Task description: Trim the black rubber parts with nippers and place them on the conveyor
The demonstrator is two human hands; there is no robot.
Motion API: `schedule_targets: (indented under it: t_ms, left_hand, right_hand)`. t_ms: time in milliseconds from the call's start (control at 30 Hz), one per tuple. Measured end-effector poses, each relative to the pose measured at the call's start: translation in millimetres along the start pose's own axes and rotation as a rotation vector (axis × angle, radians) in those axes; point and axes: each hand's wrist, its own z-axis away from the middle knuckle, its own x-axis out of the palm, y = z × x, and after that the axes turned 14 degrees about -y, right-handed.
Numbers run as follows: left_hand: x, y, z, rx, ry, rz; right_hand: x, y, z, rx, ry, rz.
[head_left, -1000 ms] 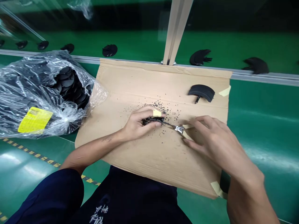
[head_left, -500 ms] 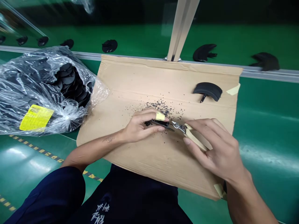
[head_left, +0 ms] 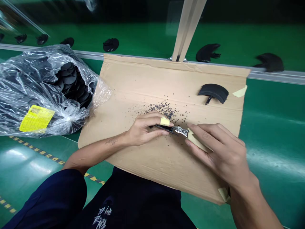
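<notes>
Between thumb and fingers, my left hand (head_left: 147, 128) pinches a flat black plastic part (head_left: 164, 128) over the cardboard sheet (head_left: 133, 159). Yellow tape wraps one of its fingers. My right hand (head_left: 216, 146) is closed around the cream handles of small cutting pliers (head_left: 182, 131). The metal jaws touch or overlap the right end of the black part; the exact contact is too small to tell. Many tiny black bits (head_left: 166, 109) lie scattered on the cardboard just beyond my left hand.
A clear plastic bag (head_left: 43, 92) full of black discs lies at the left, with a yellow label. One curved black part (head_left: 213, 92) rests on the cardboard at the right. Behind stand a metal post (head_left: 188, 31) and a rail, with more black parts beyond.
The pliers have moved left onto the end of the black part, and their handles are squeezed closer together. My left hand has barely moved.
</notes>
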Motion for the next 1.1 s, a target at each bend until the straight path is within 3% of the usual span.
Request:
schedule_targets:
  t_ms: [200,433,633,700,767,900,1000,1100]
  left_hand:
    - [4.2,-1,1,0.025,0.017,0.007]
    - [2.9,4,-1,0.025,0.041,0.024]
    - [2.2,0,0,0.003,-0.031,-0.057]
    - [1.5,-1,0,0.006,-0.035,-0.118]
    - [0.2,-1,0,-0.006,-0.012,-0.172]
    - [-0.4,0,2,-0.105,0.063,-0.153]
    - [2.4,0,5,-0.151,0.088,-0.026]
    - [4.6,-1,6,-0.140,0.066,0.023]
  right_hand:
    - [-3,-4,1,0.003,-0.031,0.002]
    - [4,-6,-1,0.092,0.041,-0.309]
    - [12,-2,-5,0.088,0.082,0.125]
    - [13,-3,-5,0.103,0.079,0.171]
    - [12,-4,-5,0.153,0.090,0.079]
    - [2,-6,-4,0.263,0.081,-0.355]
    - [-4,-8,-5,0.198,0.001,-0.555]
    - [1,-10,-5,0.064,-0.038,-0.502]
